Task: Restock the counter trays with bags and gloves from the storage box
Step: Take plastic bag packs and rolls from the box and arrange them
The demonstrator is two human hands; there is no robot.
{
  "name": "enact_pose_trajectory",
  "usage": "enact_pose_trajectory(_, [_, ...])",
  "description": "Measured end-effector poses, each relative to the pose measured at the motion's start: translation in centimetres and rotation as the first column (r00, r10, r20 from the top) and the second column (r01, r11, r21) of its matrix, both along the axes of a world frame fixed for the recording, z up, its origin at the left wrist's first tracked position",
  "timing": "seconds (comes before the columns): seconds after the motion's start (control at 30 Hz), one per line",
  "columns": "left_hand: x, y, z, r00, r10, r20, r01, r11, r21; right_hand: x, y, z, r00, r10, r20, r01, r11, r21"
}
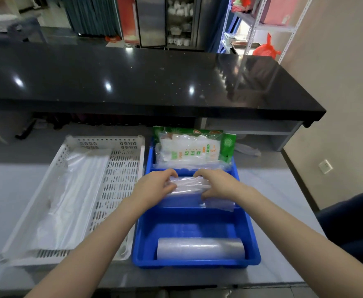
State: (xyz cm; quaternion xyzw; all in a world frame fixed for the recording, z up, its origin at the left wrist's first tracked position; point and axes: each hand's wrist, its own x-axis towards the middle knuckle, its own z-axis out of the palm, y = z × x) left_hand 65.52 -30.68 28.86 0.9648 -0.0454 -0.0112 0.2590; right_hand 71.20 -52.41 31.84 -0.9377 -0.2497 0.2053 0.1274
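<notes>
A blue divided tray point(249, 231) stands on the grey counter in front of me. My left hand point(154, 187) and my right hand point(217, 182) both grip a stack of clear plastic bags point(189, 186) over the tray's middle compartment. The far compartment holds green-and-white packs of gloves point(193, 147). A roll of clear bags point(200, 248) lies in the near compartment. To the left sits a white perforated tray point(120, 175) with white plastic bags point(68, 201) along its left side.
A glossy black raised countertop point(133, 82) runs across behind the trays, with an open shelf under it. A wall with a socket point(325, 166) bounds the right side. Dark cloth point(352, 222) shows at the right edge. Shelving and a cabinet stand far back.
</notes>
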Motion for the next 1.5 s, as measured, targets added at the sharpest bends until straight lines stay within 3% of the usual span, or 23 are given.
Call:
enact_pose_trajectory(0.13, [0.9, -0.8, -0.5, 0.982, -0.019, 0.187, -0.005, 0.992, 0.128, -0.5, -1.7, -0.4, 0.963, 0.009, 0.271, -0.033, 0.996, 0.085])
enact_pose_trajectory(0.23, [0.6, -0.6, -0.4, 0.919, -0.070, 0.389, 0.019, 0.991, 0.134, -1.5, -3.2, -1.0, 0.885, 0.002, 0.465, -0.084, 0.984, 0.157])
enact_pose_trajectory(0.33, [0.0, -0.2, -0.4, 0.853, -0.186, 0.489, 0.104, 0.976, 0.190, -2.2, -3.4, -1.9, 0.863, 0.087, 0.498, -0.116, 0.993, 0.027])
enact_pose_trajectory(0.43, [-0.5, 0.1, -0.6, 0.858, -0.260, 0.443, 0.189, 0.962, 0.199, -2.1, -2.9, -3.0, 0.888, 0.158, 0.431, -0.099, 0.983, -0.157])
enact_pose_trajectory(0.6, [-0.5, 0.5, -1.4, 0.948, -0.271, 0.166, 0.222, 0.939, 0.264, -1.7, -2.5, -3.5, 0.919, 0.100, 0.381, -0.064, 0.992, -0.107])
enact_pose_trajectory(0.7, [-0.3, 0.1, -1.5, 0.973, -0.212, 0.093, 0.169, 0.925, 0.342, -1.8, -3.3, -2.9, 0.937, 0.055, 0.345, -0.058, 0.998, -0.001])
enact_pose_trajectory(0.77, [-0.2, -0.4, -1.4, 0.982, -0.187, 0.038, 0.158, 0.909, 0.385, -2.0, -4.0, -2.6, 0.913, 0.053, 0.405, -0.074, 0.997, 0.035])
enact_pose_trajectory(0.87, [-0.2, -0.8, -1.3, 0.979, -0.175, -0.107, 0.203, 0.905, 0.374, -2.6, -4.6, -2.4, 0.874, 0.117, 0.471, -0.115, 0.993, -0.033])
enact_pose_trajectory(0.97, [-0.8, -1.1, -1.3, 0.962, -0.201, -0.186, 0.253, 0.912, 0.322, -3.4, -4.6, -2.8, 0.928, 0.136, 0.347, -0.103, 0.988, -0.112])
enact_pose_trajectory(1.13, [-2.0, -1.1, -0.4, 0.973, -0.187, -0.135, 0.220, 0.926, 0.306, -4.4, -4.4, -2.1, 0.949, 0.085, 0.303, -0.053, 0.992, -0.113])
enact_pose_trajectory(1.3, [-4.8, -0.3, 0.9, 0.993, -0.109, 0.046, 0.092, 0.957, 0.275, -5.1, -4.6, -0.7, 0.860, 0.085, 0.503, -0.077, 0.996, -0.038])
enact_pose_trajectory(1.4, [-7.7, 0.9, 2.1, 0.988, -0.002, 0.157, -0.028, 0.982, 0.187, -6.1, -2.1, 0.6, 0.850, 0.107, 0.516, -0.178, 0.980, 0.090])
enact_pose_trajectory(1.5, [-12.2, 3.4, 2.9, 0.941, 0.224, 0.255, -0.244, 0.969, 0.048, -8.0, 3.2, 1.6, 0.848, 0.240, 0.472, -0.367, 0.909, 0.197])
